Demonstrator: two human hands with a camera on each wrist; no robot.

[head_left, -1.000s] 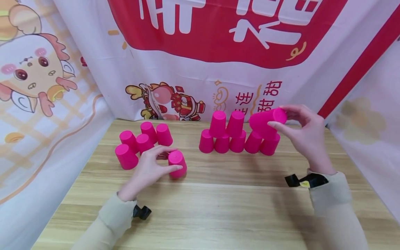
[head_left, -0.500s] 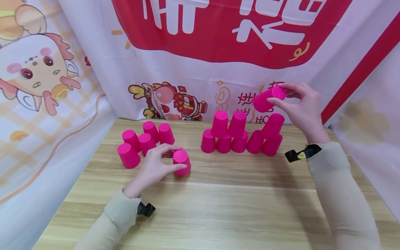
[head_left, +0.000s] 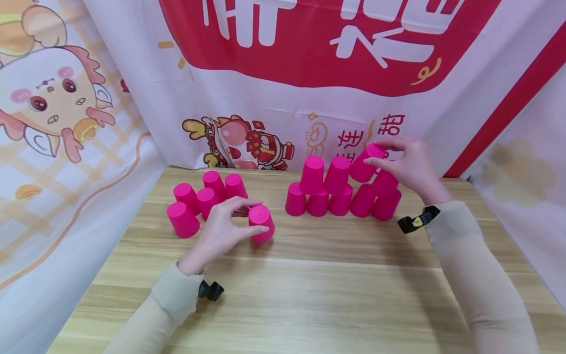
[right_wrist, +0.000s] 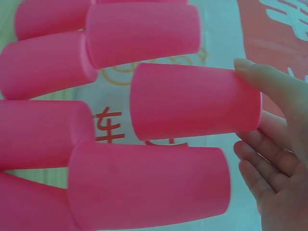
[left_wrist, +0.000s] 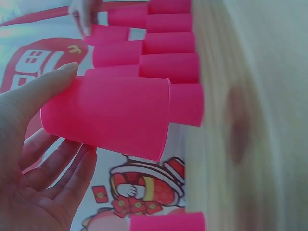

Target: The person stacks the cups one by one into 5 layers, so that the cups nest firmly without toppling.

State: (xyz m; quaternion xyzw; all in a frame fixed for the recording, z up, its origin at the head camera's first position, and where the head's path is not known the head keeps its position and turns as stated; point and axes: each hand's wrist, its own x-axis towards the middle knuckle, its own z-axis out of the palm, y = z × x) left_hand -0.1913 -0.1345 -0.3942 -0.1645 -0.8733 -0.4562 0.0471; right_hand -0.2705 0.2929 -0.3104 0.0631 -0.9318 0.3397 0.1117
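Observation:
My left hand (head_left: 219,230) grips an upside-down pink cup (head_left: 262,223) near its base, thumb on one side and fingers on the other; the left wrist view shows this cup (left_wrist: 106,115) from close by. At the back right, my right hand (head_left: 409,163) pinches another pink cup (head_left: 366,164), tilted, over a row of several upside-down cups (head_left: 317,204). On that row stand two upper cups (head_left: 312,175) at the left and one upper cup (head_left: 385,183) at the right. The right wrist view shows the held cup (right_wrist: 192,101) between upper-level neighbours, apart from the right one (right_wrist: 149,187).
Several upside-down pink cups (head_left: 183,220) stand loosely grouped at the left of the wooden table (head_left: 309,295). A printed cloth (head_left: 265,98) hangs close behind the cups, with more cloth at both sides.
My right hand first rose with its cup from the right upper cup, which now stands alone, then came left and down toward the gap. My left hand shifted slightly right with its cup.

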